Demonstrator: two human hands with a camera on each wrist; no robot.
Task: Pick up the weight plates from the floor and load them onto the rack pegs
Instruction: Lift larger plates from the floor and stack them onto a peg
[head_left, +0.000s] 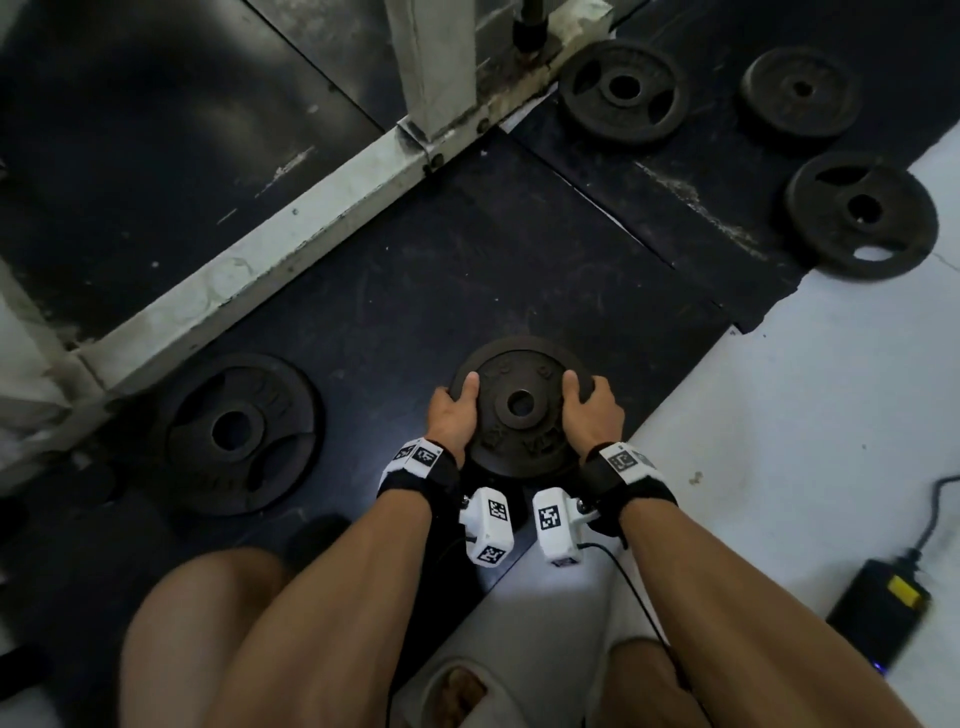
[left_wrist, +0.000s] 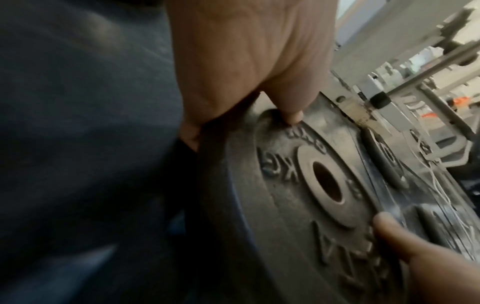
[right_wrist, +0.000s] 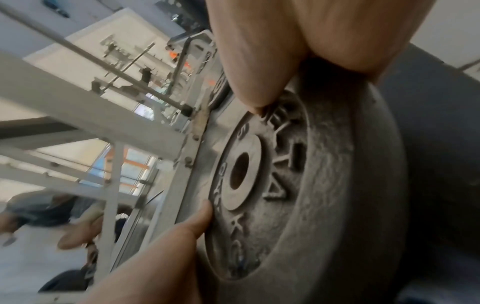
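A small dark round weight plate (head_left: 519, 436) with raised lettering sits low over the near edge of the black mat. My left hand (head_left: 454, 410) grips its left rim and my right hand (head_left: 592, 410) grips its right rim. Both thumbs lie on the top face and the fingers curl under the edge. The left wrist view shows the plate (left_wrist: 298, 205) close up under my left hand (left_wrist: 246, 61). In the right wrist view the plate (right_wrist: 324, 195) is under my right hand (right_wrist: 259, 51). I cannot tell whether it touches the floor.
A larger plate (head_left: 236, 431) lies on the mat to the left. Three more plates (head_left: 623, 91) (head_left: 802, 88) (head_left: 862, 213) lie at the far right. The white rack base beam (head_left: 291, 234) crosses diagonally, with its upright post (head_left: 436, 62) behind. A black power pack (head_left: 878, 618) with cable lies on the white floor at right.
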